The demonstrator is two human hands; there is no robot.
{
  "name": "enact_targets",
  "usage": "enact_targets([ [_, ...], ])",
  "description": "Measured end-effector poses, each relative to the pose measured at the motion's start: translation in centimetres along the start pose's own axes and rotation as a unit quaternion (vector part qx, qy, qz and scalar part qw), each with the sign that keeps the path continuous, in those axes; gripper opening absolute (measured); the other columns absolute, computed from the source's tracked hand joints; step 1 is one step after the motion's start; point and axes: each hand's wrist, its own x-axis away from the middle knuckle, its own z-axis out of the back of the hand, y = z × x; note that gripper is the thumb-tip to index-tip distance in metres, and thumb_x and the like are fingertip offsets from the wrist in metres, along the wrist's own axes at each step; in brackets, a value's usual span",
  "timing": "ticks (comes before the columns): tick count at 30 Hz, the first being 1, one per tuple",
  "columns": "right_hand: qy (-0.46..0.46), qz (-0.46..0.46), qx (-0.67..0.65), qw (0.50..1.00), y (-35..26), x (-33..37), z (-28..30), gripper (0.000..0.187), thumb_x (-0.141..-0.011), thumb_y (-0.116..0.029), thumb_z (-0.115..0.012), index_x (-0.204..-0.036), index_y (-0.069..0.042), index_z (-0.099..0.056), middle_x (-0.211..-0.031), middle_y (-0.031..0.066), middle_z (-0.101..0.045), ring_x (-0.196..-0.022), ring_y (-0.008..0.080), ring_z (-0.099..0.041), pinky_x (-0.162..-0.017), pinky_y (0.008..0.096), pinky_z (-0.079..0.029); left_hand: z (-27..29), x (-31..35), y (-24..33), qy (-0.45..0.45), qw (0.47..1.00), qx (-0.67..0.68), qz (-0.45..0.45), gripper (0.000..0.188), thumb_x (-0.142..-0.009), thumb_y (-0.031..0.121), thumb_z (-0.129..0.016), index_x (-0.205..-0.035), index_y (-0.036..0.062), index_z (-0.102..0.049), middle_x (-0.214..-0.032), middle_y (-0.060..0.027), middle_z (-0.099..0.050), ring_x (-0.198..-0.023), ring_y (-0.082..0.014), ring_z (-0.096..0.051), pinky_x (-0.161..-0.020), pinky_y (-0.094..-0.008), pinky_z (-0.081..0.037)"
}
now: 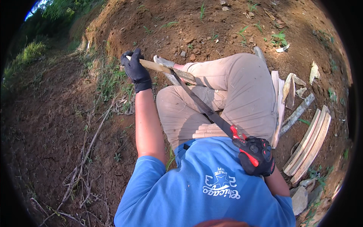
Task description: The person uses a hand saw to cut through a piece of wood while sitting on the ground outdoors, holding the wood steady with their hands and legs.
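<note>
My left hand (137, 73), in a black glove, is closed round the far left end of a pale split wood strip (154, 66). The strip slants down to the right, over my lower leg. My right hand (258, 156), in a black and red glove, grips the red and black handle of a hand saw (202, 105) close to my right hip. From there the long dark blade reaches forward and left across my lap. Near its tip the blade meets the strip, right of my left hand; how deep the teeth sit cannot be made out.
I sit on sloping brown soil, legs folded in beige trousers (249, 87). Several curved split wood strips (309, 145) lie at the right, near a grey stick (298, 114) and more split pieces (278, 102). Stones (300, 199) rest lower right; dry vines (92, 142) cross the ground leftward.
</note>
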Motion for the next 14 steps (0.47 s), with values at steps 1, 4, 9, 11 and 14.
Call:
enact_targets([
  [1, -0.009, 0.005, 0.035, 0.999, 0.2, 0.2, 0.1, 0.046, -0.077, -0.009, -0.073, -0.122, -0.004, -0.077, -0.09, 0.0108, -0.073, -0.077, 0.0331, -0.071, -0.074, 0.0473, -0.058, 0.3, 0.0, -0.1, -0.013, 1.0, 0.002, 0.006, 0.028, -0.088, 0.011, -0.074, -0.108, 0.0084, -0.055, -0.087, -0.0082, -0.062, -0.075, -0.0239, -0.064, -0.073, -0.0384, -0.053],
  [4, -0.019, -0.022, 0.066, 0.997, 0.7, 0.3, 0.3, 0.044, -0.078, -0.008, -0.072, -0.121, -0.004, -0.077, -0.097, 0.0131, -0.077, -0.081, 0.0322, -0.073, -0.075, 0.0457, -0.058, 0.9, -0.3, -0.2, -0.038, 0.999, 0.019, 0.01, 0.029, -0.087, 0.01, -0.074, -0.109, 0.0097, -0.055, -0.091, -0.0085, -0.062, -0.08, -0.0253, -0.066, -0.077, -0.0399, -0.053],
  [9, 0.052, -0.16, -0.082, 0.982, 1.1, 0.0, 0.1, 0.044, -0.079, -0.007, -0.071, -0.123, -0.007, -0.077, -0.105, 0.0138, -0.078, -0.083, 0.027, -0.073, -0.075, 0.0418, -0.058, 1.3, 0.5, 0.6, -0.055, 0.998, 0.029, 0.023, 0.03, -0.085, 0.01, -0.073, -0.109, 0.0104, -0.055, -0.094, -0.0075, -0.061, -0.086, -0.0257, -0.066, -0.082, -0.0413, -0.053],
  [11, 0.041, -0.173, -0.014, 0.984, -0.1, 0.0, 0.0, 0.041, -0.079, -0.009, -0.071, -0.12, -0.006, -0.078, -0.108, 0.0153, -0.079, -0.089, 0.0319, -0.076, -0.081, 0.0436, -0.059, 1.4, 0.8, 0.6, -0.066, 0.997, 0.024, 0.015, 0.03, -0.084, 0.01, -0.073, -0.109, 0.0107, -0.055, -0.095, -0.0075, -0.061, -0.087, -0.0256, -0.066, -0.083, -0.0413, -0.053],
  [14, -0.028, -0.183, 0.015, 0.983, -1.2, 0.3, 0.9, 0.043, -0.08, -0.012, -0.073, -0.121, -0.006, -0.079, -0.113, 0.0172, -0.079, -0.101, 0.0393, -0.077, -0.086, 0.0466, -0.059, 1.3, 0.9, 0.6, -0.083, 0.996, 0.014, -0.005, 0.03, -0.084, 0.009, -0.073, -0.109, 0.011, -0.055, -0.096, -0.0075, -0.061, -0.088, -0.0256, -0.066, -0.084, -0.0416, -0.053],
])
